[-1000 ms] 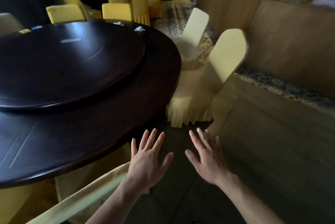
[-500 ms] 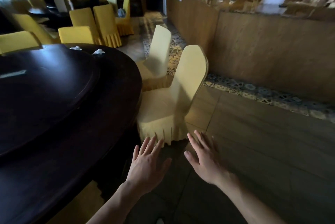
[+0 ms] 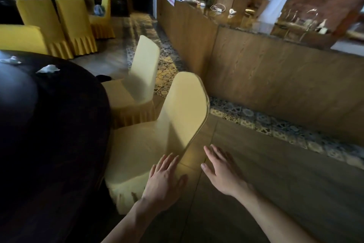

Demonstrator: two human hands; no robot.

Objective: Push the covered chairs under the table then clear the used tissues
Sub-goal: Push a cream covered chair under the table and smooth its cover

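Dark wood is shining on the big round table (image 3: 59,124) at the left, with two tissues (image 3: 48,69) lying on top. The near yellow chair (image 3: 157,140) is sitting beside it, seat facing the table. The left hand (image 3: 164,178) is hovering closest, fingers spread, holding nothing. The right hand (image 3: 222,172) is also spread wide.

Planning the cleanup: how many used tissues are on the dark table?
2. One tissue lies near the table's far edge; another tissue sits left of it, by the frame's left border. More may lie out of view on the table.
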